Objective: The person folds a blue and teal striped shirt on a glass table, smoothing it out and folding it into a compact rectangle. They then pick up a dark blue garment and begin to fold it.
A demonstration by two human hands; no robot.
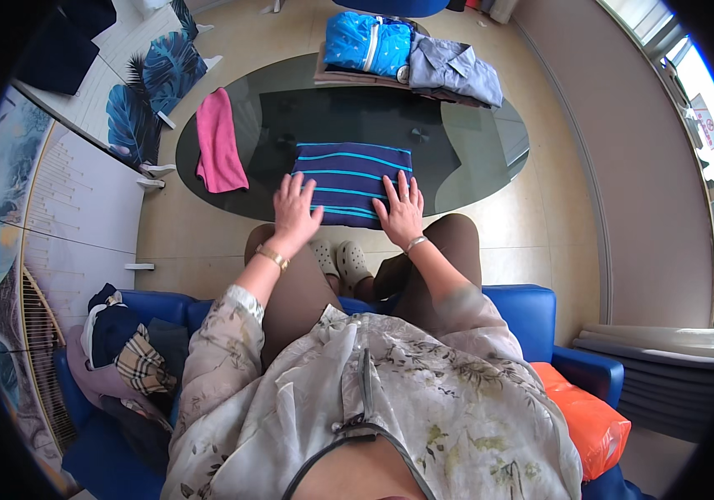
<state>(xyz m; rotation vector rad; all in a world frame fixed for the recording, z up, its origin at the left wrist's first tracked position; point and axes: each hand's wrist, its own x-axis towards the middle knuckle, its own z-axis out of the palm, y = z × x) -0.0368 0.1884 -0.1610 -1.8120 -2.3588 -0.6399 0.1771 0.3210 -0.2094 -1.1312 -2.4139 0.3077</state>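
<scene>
A navy garment with turquoise stripes (349, 181) lies folded into a flat, nearly square shape at the near edge of an oval dark glass table (282, 122). My left hand (294, 209) rests at its left edge, fingers spread and holding nothing. Across from it, my right hand (402, 211) lies flat on the right edge with its fingers apart. A pink cloth (222, 140), folded long and narrow, is on the table to the left of the striped garment.
At the table's far side sit a folded blue zip jacket (363, 44) and a grey-blue collared shirt (454, 67) on other folded clothes. Heaped clothes (122, 350) lie on the blue sofa (519, 315) at left. An orange plastic bag (585, 419) is at right.
</scene>
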